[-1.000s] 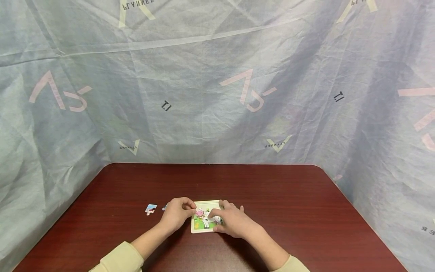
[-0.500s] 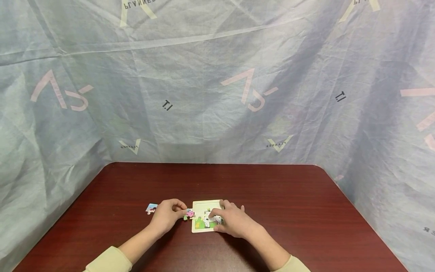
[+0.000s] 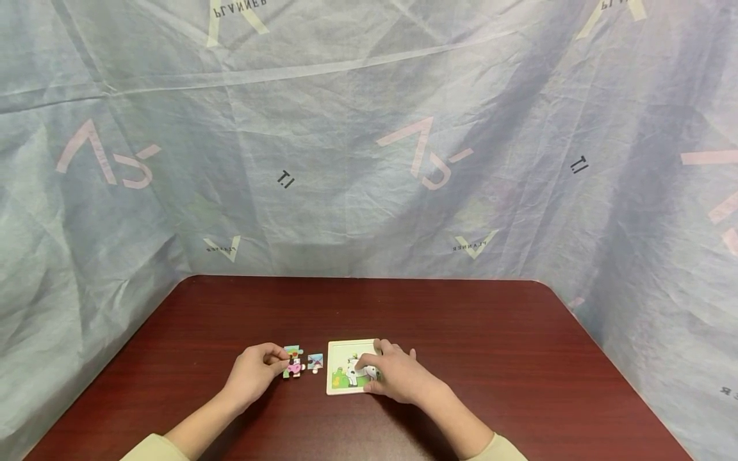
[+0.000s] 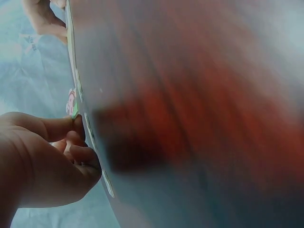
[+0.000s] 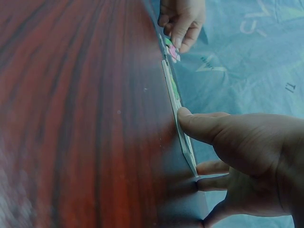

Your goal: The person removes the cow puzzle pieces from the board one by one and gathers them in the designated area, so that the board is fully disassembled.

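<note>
Your left hand (image 3: 254, 374) pinches a pink puzzle piece (image 3: 295, 368), thumb against finger, beside two loose pieces (image 3: 315, 362) left of the board (image 3: 340, 355). Your right hand (image 3: 399, 376), fingers bent and spread, grips the board, probably so it won't slide.

In the head view the right hand (image 3: 400, 376) hid most of the right edge of the puzzle tray (image 3: 330, 371) and part of the printed cow (image 3: 351, 376). The left hand (image 3: 250, 376) covered one side of a pink-printed jigsaw piece (image 3: 296, 368), its finer print too small to make out. The left sleeve (image 3: 154, 450) and right sleeve (image 3: 497, 450) ran off the bottom, as did the near part of the desk (image 3: 461, 333). In the left wrist view the desk was blurred, the loose pieces (image 4: 90, 135) showed only edge-on, and the top edge cut off the right hand.
</note>
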`<state>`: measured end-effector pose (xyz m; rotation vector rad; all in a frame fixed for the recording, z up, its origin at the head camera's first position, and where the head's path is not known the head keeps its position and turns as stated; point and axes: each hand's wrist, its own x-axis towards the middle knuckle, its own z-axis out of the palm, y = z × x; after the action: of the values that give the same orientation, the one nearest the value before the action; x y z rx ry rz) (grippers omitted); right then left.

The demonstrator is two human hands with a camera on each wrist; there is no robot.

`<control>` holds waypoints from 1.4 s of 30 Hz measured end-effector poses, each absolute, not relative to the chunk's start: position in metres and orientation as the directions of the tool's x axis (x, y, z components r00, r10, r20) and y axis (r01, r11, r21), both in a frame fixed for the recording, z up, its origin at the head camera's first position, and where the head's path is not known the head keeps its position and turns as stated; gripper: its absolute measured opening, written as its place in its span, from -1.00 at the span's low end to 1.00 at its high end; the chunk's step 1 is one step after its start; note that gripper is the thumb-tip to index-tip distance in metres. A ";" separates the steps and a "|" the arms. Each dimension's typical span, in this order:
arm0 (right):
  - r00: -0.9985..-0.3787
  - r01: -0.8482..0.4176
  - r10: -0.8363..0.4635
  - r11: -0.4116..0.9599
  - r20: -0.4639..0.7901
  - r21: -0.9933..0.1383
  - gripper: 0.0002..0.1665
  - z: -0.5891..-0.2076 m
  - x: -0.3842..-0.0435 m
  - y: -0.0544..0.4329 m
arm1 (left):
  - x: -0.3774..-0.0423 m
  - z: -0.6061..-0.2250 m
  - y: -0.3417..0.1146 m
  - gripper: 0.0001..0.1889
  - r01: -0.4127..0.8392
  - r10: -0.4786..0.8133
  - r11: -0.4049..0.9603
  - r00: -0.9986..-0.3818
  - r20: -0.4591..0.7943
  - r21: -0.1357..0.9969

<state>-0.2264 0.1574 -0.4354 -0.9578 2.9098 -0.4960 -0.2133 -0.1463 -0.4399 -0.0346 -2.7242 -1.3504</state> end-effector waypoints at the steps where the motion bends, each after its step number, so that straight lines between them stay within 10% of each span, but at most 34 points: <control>1: -0.809 -0.573 -0.585 0.758 0.064 -0.310 -0.65 -0.436 -0.226 0.157 | -0.212 -0.440 -0.149 -0.95 0.058 -0.029 0.605 -0.995 0.094 0.794; 42: -0.802 -0.585 -0.590 0.751 0.086 -0.307 -0.66 -0.438 -0.227 0.158 | -0.198 -0.443 -0.214 -0.97 0.033 -0.072 0.751 -0.989 0.133 0.659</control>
<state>-0.2271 0.1576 -0.4376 -0.9820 2.9243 -0.5038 -0.1977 -0.2141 -0.4430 0.0313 -2.7979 -1.0574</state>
